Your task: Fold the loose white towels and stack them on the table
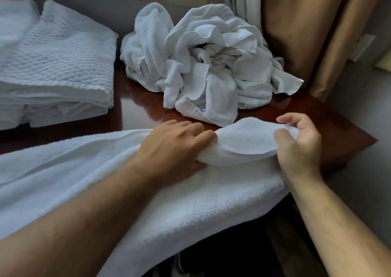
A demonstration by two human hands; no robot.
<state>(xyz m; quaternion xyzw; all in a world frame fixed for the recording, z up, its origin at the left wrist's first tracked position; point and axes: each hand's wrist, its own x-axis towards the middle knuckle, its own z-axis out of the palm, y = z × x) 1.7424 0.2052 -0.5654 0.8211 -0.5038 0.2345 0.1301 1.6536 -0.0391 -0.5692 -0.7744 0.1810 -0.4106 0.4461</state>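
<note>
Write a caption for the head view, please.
The left hand and right hand grip a white towel on the table, loose towel pile behind.

Two hands [173, 147] [300, 149], one spread towel [211, 204] — one heap [201, 65]

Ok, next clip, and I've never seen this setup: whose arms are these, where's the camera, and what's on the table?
No machine here: a person works bare-handed, and the one camera sits on their head, looking down. On the glossy red-brown wooden table lie a stack of folded white quilted towels at the left, a crumpled heap of loose white towels behind, and a thick white terry towel spread in front. The left hand and right hand each have a grip on that towel's doubled-over end.
</note>
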